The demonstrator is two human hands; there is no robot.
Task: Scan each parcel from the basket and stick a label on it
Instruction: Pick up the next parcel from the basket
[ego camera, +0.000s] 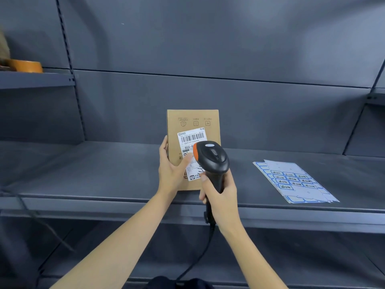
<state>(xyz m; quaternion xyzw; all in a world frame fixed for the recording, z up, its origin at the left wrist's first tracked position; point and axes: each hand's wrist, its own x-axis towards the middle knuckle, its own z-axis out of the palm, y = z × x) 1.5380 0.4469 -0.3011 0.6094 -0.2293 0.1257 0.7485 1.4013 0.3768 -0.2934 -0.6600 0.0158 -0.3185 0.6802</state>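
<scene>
Your left hand (173, 165) is holding the cardboard parcel (192, 130) upright over the shelf (83, 174), while your right hand (218, 197) is gripping the barcode scanner (211, 158) at its shipping label (190, 140)

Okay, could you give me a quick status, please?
Left hand holds brown cardboard parcel upright; right hand aims black handheld scanner at its barcode. Nothing obstructing.

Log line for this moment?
scan | left hand holds brown cardboard parcel | right hand grips black-and-orange barcode scanner | blue-bordered sticker sheets on shelf
</scene>
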